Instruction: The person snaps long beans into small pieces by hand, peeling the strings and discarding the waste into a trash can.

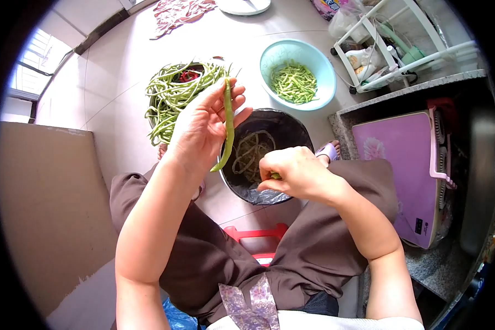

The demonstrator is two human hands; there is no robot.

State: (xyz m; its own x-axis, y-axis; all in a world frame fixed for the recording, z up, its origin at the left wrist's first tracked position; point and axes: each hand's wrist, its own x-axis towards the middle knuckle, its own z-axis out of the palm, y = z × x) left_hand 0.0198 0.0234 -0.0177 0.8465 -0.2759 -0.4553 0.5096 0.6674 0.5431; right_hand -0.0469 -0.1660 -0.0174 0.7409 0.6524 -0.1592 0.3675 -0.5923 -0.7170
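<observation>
While the left hand (pixel 202 125) holds a long green bean (pixel 229 129) by the bin's left rim (pixel 225 175), the right hand (pixel 298 171), apart, curls around something green (pixel 275 176). Light finger pressure should avoid bruising.

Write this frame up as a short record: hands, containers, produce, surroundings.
left hand: holds one long green bean lengthwise
right hand: curled, green pieces showing at its fingers
bin: black-lined, between the legs, stringy scraps inside
basin: light blue, holding short bean pieces
bean heap: long, loose beans, left of basin
surroundings: tiled floor, white rack
</observation>
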